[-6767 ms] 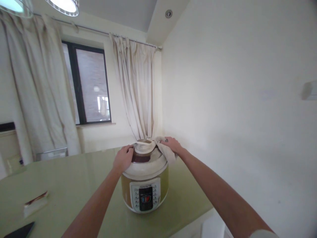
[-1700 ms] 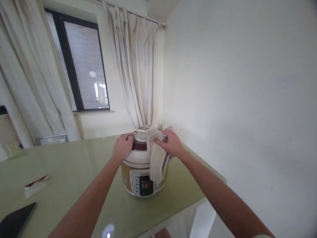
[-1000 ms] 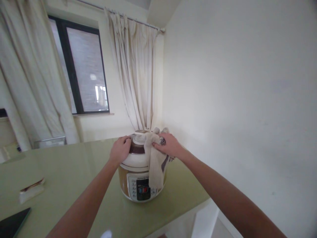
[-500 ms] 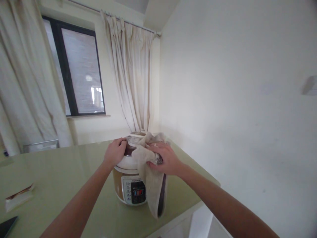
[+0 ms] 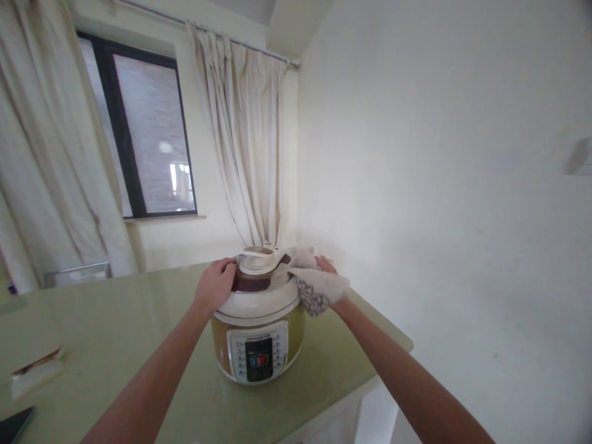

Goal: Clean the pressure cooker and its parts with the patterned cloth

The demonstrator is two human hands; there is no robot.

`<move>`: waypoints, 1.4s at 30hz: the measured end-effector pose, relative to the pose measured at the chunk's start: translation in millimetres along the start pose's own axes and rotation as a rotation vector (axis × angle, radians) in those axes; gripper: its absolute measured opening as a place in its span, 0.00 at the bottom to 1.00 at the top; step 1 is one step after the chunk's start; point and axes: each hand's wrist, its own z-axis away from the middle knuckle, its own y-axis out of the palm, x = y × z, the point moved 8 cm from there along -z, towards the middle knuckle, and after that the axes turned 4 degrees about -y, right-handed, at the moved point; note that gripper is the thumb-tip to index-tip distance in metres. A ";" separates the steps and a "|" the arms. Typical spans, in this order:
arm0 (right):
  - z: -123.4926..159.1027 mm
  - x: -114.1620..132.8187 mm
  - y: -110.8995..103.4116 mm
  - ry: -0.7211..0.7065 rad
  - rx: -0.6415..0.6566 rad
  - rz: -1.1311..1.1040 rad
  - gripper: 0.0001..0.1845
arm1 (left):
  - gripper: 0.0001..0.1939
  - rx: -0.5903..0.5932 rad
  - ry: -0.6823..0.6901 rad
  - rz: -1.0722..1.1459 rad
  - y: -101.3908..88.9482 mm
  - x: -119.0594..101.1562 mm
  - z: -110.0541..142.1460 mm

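Observation:
An electric pressure cooker (image 5: 256, 308) with a white and brown lid and a front button panel stands upright on a pale green table. My left hand (image 5: 216, 283) rests against the left side of its lid, fingers curled over the edge. At the lid's right side my right hand (image 5: 326, 266) holds a light patterned cloth (image 5: 319, 288), which is bunched and partly blurred. Most of the right fingers are hidden behind the cloth. The lid handle (image 5: 259, 253) shows between my two hands.
The green tabletop (image 5: 152, 345) has a corner at the right, close to the white wall (image 5: 439, 185). A small white packet (image 5: 37, 370) and a dark flat object (image 5: 16, 425) lie at the left. Behind are curtains (image 5: 245, 135) and a window (image 5: 155, 129).
My right hand has moved with the cloth from the lid's front right to its right side, uncovering the panel and lid front. The left hand stays in place.

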 end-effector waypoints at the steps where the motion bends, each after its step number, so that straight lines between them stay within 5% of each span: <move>1: 11.5 3.9 -3.1 -0.011 -0.016 -0.032 0.21 | 0.28 0.001 0.001 -0.003 0.4 0.6 -0.3; 4: 21.6 6.3 -8.1 -0.015 -0.028 -0.211 0.25 | 0.28 -0.005 0.018 -0.024 0.0 0.6 -0.5; 10: -27.9 -26.5 24.6 0.330 0.138 -0.608 0.27 | 0.28 0.021 0.075 -0.073 0.5 -1.3 -3.1; 18: 23.1 0.5 -7.4 0.200 -0.222 -0.221 0.22 | 0.29 0.126 0.117 0.034 4.0 -0.3 -15.2; 23: -3.8 -15.8 8.7 0.326 -0.008 -0.417 0.26 | 0.29 0.121 0.082 0.056 3.8 2.3 -16.2; 26: -13.0 -25.6 10.6 0.412 -0.040 -0.471 0.29 | 0.31 0.115 0.039 0.073 3.4 4.3 -15.4; 32: 16.8 -14.7 8.9 0.339 -0.210 -0.577 0.29 | 0.30 0.117 0.013 0.092 3.4 5.3 -14.7; 37: 38.2 -9.2 3.1 0.311 -0.307 -0.349 0.27 | 0.29 0.099 0.015 0.094 3.6 5.0 -15.0; 42: 78.3 29.5 7.2 0.113 -0.385 -0.187 0.23 | 0.27 0.092 0.032 0.105 5.5 6.9 -17.0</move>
